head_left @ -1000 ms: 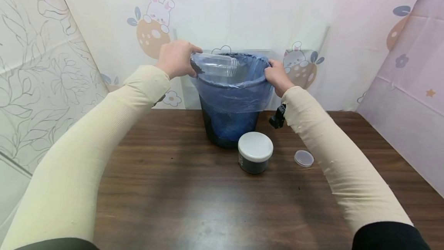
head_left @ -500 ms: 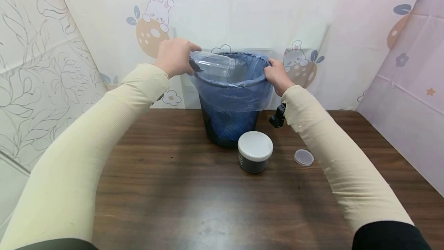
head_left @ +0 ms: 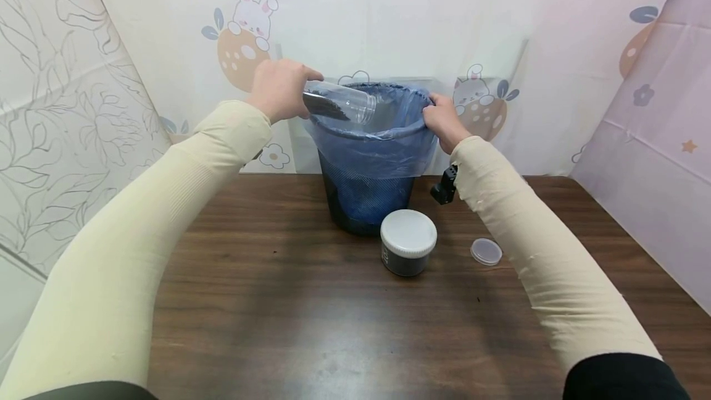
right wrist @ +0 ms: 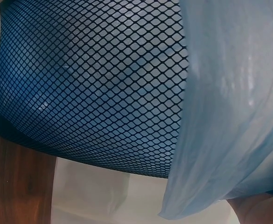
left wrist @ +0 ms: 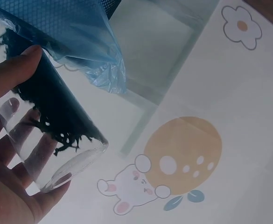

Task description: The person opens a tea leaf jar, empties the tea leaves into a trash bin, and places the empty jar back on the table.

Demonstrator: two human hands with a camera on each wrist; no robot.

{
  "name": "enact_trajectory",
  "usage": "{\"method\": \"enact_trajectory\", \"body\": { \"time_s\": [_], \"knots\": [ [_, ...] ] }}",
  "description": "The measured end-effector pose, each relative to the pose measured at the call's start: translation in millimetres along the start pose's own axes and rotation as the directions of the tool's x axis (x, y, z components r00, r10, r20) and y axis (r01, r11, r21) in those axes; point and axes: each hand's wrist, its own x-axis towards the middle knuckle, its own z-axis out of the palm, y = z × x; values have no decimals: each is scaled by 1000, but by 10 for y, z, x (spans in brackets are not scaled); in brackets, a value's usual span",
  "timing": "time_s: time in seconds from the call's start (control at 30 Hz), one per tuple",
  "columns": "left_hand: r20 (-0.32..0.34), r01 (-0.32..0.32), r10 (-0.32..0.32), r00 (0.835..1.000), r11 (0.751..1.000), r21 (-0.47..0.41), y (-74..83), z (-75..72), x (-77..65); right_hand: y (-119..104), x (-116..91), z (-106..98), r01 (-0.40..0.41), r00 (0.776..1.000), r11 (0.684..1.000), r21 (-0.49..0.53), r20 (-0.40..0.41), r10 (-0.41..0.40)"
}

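My left hand (head_left: 282, 90) grips a clear plastic jar (head_left: 355, 102) tipped nearly on its side, its mouth over the near-left rim of a mesh trash bin (head_left: 366, 199). Dark shredded bits (left wrist: 57, 100) lie along the lower wall of the jar, which has no lid on it. A blue plastic bag (head_left: 383, 156) lines the bin and folds down over its rim. On the opposite side, my right hand (head_left: 444, 121) holds the rim and bag edge; in the right wrist view only a little of that hand shows, at the bottom corner.
A dark tub with a white lid (head_left: 408, 239) stands just in front of the bin. Right of it lies a small clear lid (head_left: 486, 252) on the wooden table (head_left: 266, 326). A printed cloth (head_left: 389, 23) hangs close behind the bin. Small dark specks dot the tabletop.
Inside the jar, the dark bits have slid from the base end toward the mouth. The jar tilts slightly more downward. My right hand stays on the rim.
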Motion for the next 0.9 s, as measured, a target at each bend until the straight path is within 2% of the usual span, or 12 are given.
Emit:
{"method": "enact_trajectory", "body": {
  "time_s": [0.43, 0.9],
  "knots": [
    [-26, -25, 25, 999, 1000, 12, 18, 4, 23, 4, 1, -1, -5, 1000, 1000, -7, -3, 5],
    [-75, -62, 69, 995, 994, 85, 68, -2, 64, 3, -31, -12, 10, 1000, 1000, -9, 4, -10]
  ]
}}
